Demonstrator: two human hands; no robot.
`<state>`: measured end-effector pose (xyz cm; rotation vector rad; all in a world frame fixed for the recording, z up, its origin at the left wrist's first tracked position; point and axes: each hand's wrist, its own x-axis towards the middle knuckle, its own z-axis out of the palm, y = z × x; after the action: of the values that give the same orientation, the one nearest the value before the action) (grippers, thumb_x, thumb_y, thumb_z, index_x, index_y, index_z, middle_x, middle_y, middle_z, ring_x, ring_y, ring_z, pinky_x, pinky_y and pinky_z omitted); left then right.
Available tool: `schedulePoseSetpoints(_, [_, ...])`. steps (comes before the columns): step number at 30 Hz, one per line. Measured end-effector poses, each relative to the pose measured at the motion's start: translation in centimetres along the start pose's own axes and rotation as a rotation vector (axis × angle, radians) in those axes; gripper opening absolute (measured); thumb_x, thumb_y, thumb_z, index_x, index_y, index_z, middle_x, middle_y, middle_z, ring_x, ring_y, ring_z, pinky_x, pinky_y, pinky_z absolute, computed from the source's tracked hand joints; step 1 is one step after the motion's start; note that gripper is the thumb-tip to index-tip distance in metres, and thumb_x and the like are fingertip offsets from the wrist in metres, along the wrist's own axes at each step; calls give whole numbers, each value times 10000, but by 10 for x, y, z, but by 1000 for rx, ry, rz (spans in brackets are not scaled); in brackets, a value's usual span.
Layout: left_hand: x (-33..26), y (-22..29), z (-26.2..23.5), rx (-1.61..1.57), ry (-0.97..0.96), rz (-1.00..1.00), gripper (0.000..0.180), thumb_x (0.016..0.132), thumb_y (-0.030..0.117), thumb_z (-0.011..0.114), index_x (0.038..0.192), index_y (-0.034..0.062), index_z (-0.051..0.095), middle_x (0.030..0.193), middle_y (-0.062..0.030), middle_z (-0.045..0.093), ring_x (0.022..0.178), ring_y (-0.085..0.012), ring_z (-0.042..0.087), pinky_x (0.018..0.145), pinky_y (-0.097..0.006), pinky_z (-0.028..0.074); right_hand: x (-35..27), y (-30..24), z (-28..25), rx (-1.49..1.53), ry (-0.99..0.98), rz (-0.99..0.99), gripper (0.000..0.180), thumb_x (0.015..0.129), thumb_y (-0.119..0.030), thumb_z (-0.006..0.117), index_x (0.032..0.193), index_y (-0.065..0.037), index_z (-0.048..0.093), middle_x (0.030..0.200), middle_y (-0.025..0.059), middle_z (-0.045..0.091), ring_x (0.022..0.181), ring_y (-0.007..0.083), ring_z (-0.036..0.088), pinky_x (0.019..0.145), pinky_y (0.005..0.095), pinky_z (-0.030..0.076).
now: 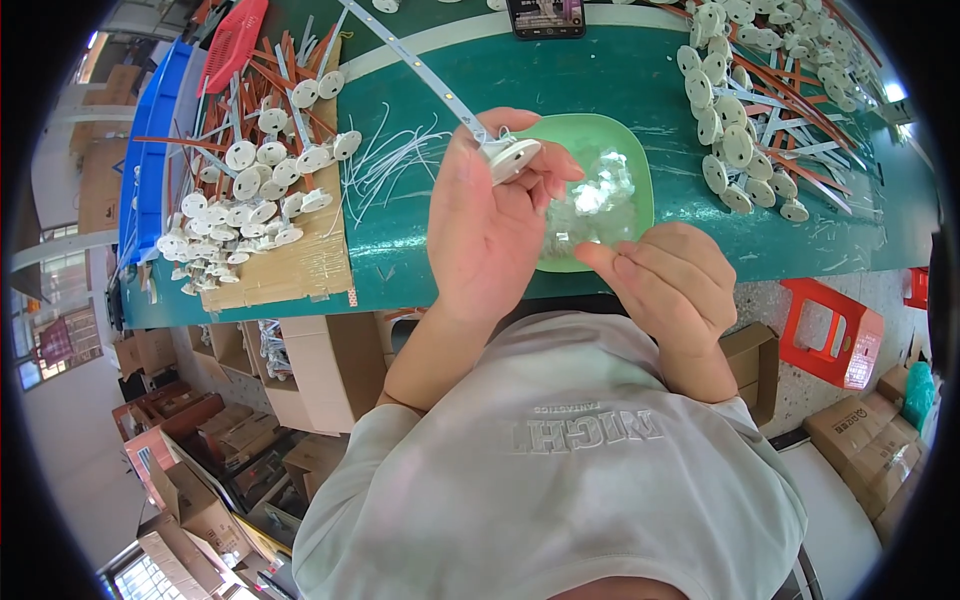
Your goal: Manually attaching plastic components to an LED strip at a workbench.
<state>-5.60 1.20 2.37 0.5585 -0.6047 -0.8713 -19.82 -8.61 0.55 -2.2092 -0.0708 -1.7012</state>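
Observation:
My left hand (485,225) is closed around the base of an LED strip lamp (432,82), a narrow pale strip with a round white disc at its lower end. The strip slants up and to the left from my fingers. Below and to the right, my right hand (675,280) has its fingers curled and its thumb and forefinger pinched together. Whatever sits in that pinch is too small to make out. Behind both hands lies a light green tray (643,180) with small clear plastic pieces (605,185) in it, partly hidden by my hands.
Similar disc-ended strips (262,180) are heaped on cardboard (325,268) at left; another heap (735,140) lies right. Thin white wires (385,170) rest beside the cardboard. A phone (546,20) is at the back. A blue bin (152,150) and red basket (232,45) flank the left heap.

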Motion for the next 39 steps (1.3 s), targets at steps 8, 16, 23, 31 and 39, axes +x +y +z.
schedulePoseSetpoints(8, [-6, 4, 4, 60, 10, -8, 584, 1090, 477, 268, 1331, -28, 435, 1019, -174, 626, 930, -226, 530, 839, -340, 405, -2, 0, -5, 11, -56, 27, 243, 766, -65, 865, 895, -19, 665, 840, 80, 689, 648, 229, 651, 528, 336, 527])
schedulePoseSetpoints(16, [-38, 23, -37, 516, 149, 245, 558, 1062, 451, 375, 1336, -34, 410, 1050, -222, 647, 903, -228, 571, 818, -355, 426, 18, 32, -17, -248, -383, 559, 128, 909, -31, 668, 1029, -1, 702, 933, 134, 718, 735, 222, 695, 664, 295, 536])
schedulePoseSetpoints(23, [-77, 18, -51, 565, 254, 167, 470, 1045, 356, 494, 1346, 1, 427, 1121, -227, 646, 920, -206, 573, 835, -347, 438, 25, 23, -9, -96, -857, 423, 353, 751, -30, 754, 1097, -33, 686, 980, 105, 695, 886, 282, 660, 776, 395, 548])
schedulePoseSetpoints(31, [-73, 14, -43, 604, 177, 91, 442, 1051, 318, 462, 1352, -4, 423, 1106, -232, 640, 898, -236, 583, 824, -370, 442, 16, 26, -3, -64, -916, 416, 149, 743, -19, 751, 890, -24, 725, 915, 85, 697, 861, 277, 662, 726, 384, 548])
schedulePoseSetpoints(39, [-54, 7, -34, 607, 137, 118, 436, 1052, 298, 454, 1362, -6, 417, 1139, -223, 641, 1009, -257, 603, 878, -384, 444, 13, 14, -3, 25, -532, 574, 104, 738, -19, 809, 818, -20, 743, 773, 74, 736, 672, 197, 699, 616, 293, 546])
